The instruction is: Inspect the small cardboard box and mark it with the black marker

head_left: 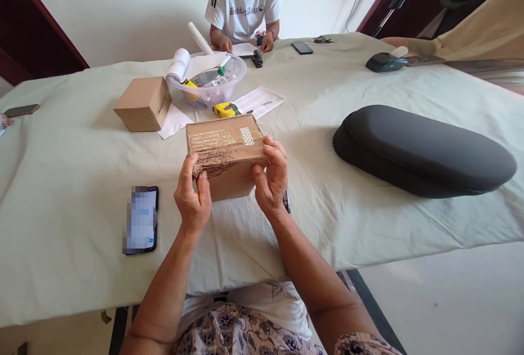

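Note:
A small brown cardboard box (227,153) with wrinkled clear tape across its top sits on the cloth-covered table (73,180). My left hand (192,194) grips its near left corner, thumb pressed on the tape. My right hand (271,177) holds the near right corner, fingers curled over the top edge. A black pen (286,201) lies on the cloth just under my right wrist.
A phone (141,219) lies left of my hands. A second cardboard box (143,104), a clear bowl (213,81) of items, a yellow tape measure (225,110) and papers (258,101) sit beyond. A large black cushion (421,150) lies at right. Another person (244,8) sits across.

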A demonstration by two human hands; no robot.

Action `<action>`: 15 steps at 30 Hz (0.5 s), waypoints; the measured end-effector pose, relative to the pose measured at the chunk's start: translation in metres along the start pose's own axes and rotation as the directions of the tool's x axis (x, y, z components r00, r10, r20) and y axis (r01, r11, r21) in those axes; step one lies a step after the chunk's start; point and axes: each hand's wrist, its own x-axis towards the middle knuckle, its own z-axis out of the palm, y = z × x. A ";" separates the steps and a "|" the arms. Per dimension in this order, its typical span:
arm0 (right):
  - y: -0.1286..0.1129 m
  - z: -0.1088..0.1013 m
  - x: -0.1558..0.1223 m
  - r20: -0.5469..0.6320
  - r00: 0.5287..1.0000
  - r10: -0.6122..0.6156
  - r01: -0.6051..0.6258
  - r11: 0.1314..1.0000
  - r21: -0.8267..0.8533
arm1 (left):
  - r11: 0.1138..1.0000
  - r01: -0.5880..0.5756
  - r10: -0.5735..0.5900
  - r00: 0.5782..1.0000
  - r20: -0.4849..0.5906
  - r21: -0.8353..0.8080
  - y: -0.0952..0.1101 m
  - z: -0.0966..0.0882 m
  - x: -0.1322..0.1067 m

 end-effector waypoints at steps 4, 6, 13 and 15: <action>0.002 0.000 0.000 -0.007 1.000 0.003 -0.004 1.000 -0.005 | 0.999 0.030 -0.030 1.000 0.000 -0.020 0.002 0.003 -0.003; 0.003 0.000 0.000 -0.004 1.000 -0.002 0.002 1.000 0.007 | 0.999 0.018 -0.018 1.000 0.003 -0.037 0.001 0.003 -0.003; 0.005 0.000 -0.003 -0.001 0.999 0.033 -0.033 0.999 -0.020 | 1.000 -0.027 0.026 0.999 -0.044 -0.014 -0.002 0.003 0.003; 0.006 0.001 -0.004 -0.004 0.999 0.034 -0.034 0.999 -0.016 | 0.999 -0.034 0.033 0.998 -0.052 -0.013 -0.002 0.003 0.003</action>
